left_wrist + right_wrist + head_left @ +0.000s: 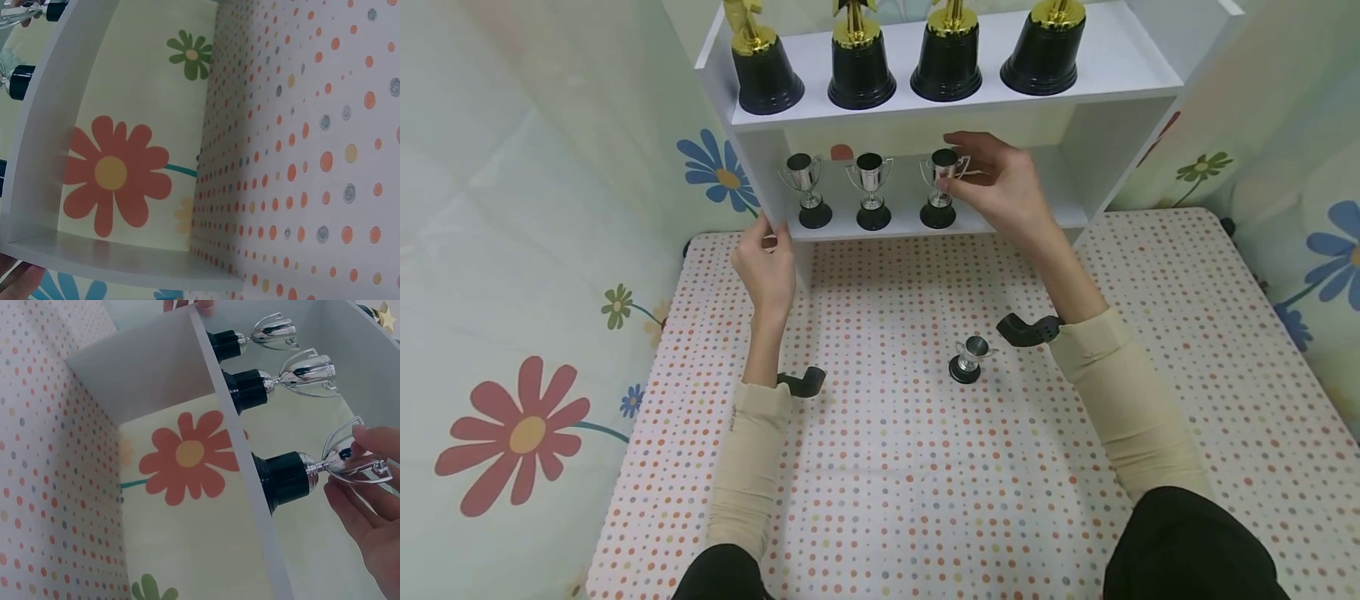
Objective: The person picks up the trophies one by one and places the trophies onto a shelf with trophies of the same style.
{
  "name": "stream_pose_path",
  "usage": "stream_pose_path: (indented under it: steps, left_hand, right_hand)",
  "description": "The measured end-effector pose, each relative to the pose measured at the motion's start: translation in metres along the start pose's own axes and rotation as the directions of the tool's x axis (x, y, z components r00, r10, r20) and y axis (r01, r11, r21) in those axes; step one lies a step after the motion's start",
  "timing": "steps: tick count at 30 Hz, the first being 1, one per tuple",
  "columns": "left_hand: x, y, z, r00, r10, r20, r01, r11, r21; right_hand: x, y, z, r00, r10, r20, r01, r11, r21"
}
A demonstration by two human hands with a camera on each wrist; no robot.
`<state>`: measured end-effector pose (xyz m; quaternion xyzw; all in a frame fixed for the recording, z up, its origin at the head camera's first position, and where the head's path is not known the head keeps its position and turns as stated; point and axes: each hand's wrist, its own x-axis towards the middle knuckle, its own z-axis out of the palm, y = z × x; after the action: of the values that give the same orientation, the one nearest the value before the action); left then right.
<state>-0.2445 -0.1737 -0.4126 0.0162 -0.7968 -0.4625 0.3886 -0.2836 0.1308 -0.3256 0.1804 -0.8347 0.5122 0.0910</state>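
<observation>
My right hand [1003,183] pinches the cup of a small silver trophy [937,215], thumb on the near side. The trophy stands upright, its black base on the shelf's lower board near the front edge; the right wrist view shows the fingers [365,512] round its cup and handle. To its left stand two matching trophies, a middle one [872,187] and a left one [812,200]. My left hand [767,267] grips the lower left corner of the white shelf [887,236], fingers on both sides of its side panel. Another small silver trophy [967,367] stands on the table below.
Several larger gold trophies with black bases [947,67] line the shelf's upper board. Under the lower board is an open bay [144,94] with the flowered backdrop behind it. A dotted cloth [865,467] covers the table, and flowered curtains [527,250] hang at the sides.
</observation>
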Motion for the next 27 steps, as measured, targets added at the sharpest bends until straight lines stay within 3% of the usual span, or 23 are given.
stream_pose_path:
  steps: [8, 19, 27]
  left_hand:
    - [0.000, 0.000, 0.000, 1.000, 0.005, -0.011, -0.005, 1.000, 0.010]
    - [0.000, 0.001, 0.002, 1.000, -0.001, -0.009, 0.001, 1.000, -0.005]
    - [-0.001, 0.004, 0.001, 0.999, -0.037, -0.001, 0.037, 0.999, 0.000]
  right_hand:
    - [-0.008, 0.006, -0.004, 0.999, 0.028, -0.034, -0.028, 1.000, 0.009]
    - [-0.035, 0.024, -0.015, 0.991, 0.009, -0.137, 0.005, 0.995, 0.098]
    - [-0.067, 0.034, -0.015, 0.995, 0.022, -0.098, -0.010, 0.994, 0.112]
